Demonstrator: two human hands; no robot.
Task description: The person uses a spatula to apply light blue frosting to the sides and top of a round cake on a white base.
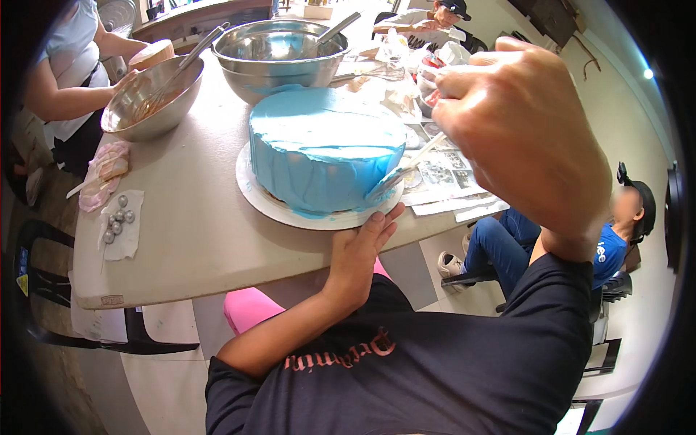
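A tall round cake (321,185) coated in blue icing stands on a white round cake board (251,190) near the table's edge. Below the board's near rim, my left hand (356,247) holds it, with the thumb and fingers at the edge. My right hand (522,130) is raised to the right of the cake, closed around a spatula with a pale handle (427,151). The icing-smeared spatula blade (387,185) lies against the lower right side of the cake. Uneven ridges of icing run along the cake's top edge.
Behind the cake sits a large steel bowl (277,70) with a utensil in it. A person at left handles a tilted bowl (185,95) with a whisk. Silvery balls (115,222) lie on paper. Newspaper (443,176) covers the right side. Another person (614,244) sits at right.
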